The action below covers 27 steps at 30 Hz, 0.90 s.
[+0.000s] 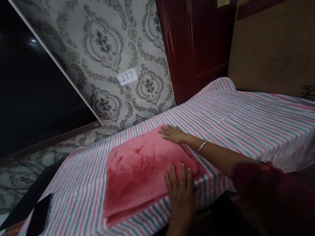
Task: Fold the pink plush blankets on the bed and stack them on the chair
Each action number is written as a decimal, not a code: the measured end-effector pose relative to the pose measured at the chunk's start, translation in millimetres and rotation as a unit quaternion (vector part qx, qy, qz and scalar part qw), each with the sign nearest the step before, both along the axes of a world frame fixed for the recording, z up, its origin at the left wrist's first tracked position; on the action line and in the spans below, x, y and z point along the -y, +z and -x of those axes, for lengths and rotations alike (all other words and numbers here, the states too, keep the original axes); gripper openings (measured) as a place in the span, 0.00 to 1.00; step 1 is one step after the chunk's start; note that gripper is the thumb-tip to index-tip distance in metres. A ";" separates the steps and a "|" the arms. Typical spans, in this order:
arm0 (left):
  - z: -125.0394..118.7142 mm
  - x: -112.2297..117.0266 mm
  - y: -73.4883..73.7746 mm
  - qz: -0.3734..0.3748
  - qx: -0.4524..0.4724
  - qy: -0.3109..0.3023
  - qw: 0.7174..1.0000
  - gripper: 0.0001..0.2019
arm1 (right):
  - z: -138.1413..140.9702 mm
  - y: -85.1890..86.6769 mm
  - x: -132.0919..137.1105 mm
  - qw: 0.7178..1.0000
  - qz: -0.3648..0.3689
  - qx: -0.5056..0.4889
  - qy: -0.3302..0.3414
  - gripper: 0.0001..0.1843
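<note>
A folded red plush cloth point(137, 169) lies on a table covered by a pink, grey and white striped sheet point(245, 119). My left hand point(180, 188) rests flat on the cloth's near right corner, fingers spread. My right hand point(173, 133) lies flat on the cloth's far right corner, fingers stretched out, with a thin bangle point(202, 147) on the wrist. Neither hand holds anything.
A dark phone-like slab point(38, 224) lies at the sheet's left edge. Patterned wallpaper with a "277" label point(127, 76) stands behind, beside a dark red door point(190, 28). A brown board point(285, 36) leans at the right. A dark window fills the upper left.
</note>
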<state>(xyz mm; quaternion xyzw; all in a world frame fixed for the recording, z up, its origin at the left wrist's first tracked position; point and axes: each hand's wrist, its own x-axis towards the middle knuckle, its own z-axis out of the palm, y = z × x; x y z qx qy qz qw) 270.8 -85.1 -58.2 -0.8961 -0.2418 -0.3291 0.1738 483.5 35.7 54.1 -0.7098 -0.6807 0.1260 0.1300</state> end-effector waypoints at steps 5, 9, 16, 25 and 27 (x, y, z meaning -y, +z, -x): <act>-0.2 3.8 5.6 0.034 0.000 -0.015 0.999 0.37 | 19.0 6.9 20.5 0.996 -0.079 0.025 0.033 0.29; 13.9 18.7 25.4 0.064 0.048 -0.084 0.993 0.26 | 46.5 -0.9 48.2 0.980 -0.132 -0.008 0.146 0.25; 69.9 -16.5 116.6 0.147 0.106 -0.183 0.966 0.22 | 100.2 -24.6 84.3 0.912 -0.195 -0.040 0.359 0.25; 83.0 -120.8 113.4 0.384 -0.256 -0.108 0.881 0.34 | 113.9 -32.7 94.2 0.908 -0.179 -0.028 0.377 0.24; 82.9 -125.1 106.1 0.372 -0.272 -0.114 0.880 0.33 | 113.9 -32.0 94.0 0.912 -0.173 -0.029 0.371 0.24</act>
